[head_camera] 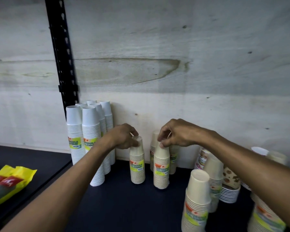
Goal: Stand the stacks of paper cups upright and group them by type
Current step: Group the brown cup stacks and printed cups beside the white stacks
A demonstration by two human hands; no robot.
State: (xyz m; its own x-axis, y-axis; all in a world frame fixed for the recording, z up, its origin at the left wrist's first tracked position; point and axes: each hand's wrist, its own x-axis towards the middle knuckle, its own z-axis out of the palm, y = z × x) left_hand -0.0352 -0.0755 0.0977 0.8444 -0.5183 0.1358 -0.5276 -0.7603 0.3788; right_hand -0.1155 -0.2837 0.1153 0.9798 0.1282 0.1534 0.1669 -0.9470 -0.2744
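Note:
Two short cream cup stacks stand upright, rims down, on the dark shelf (124,206). My left hand (124,137) grips the top of the left cream stack (137,166). My right hand (176,133) pinches the top of the right cream stack (161,169). Behind these stand more cream stacks (173,158) against the wooden back wall. Several tall white stacks (90,139) stand grouped at the back left. A larger cream stack (197,201) stands at the front right, another (213,178) behind it.
Patterned cup stacks (202,158) and a brown-spotted stack (229,186) crowd the right side, with more labelled stacks (266,220) at the far right edge. Yellow packets (7,185) lie on the neighbouring shelf at the left. A black slotted upright (62,52) rises at the back left.

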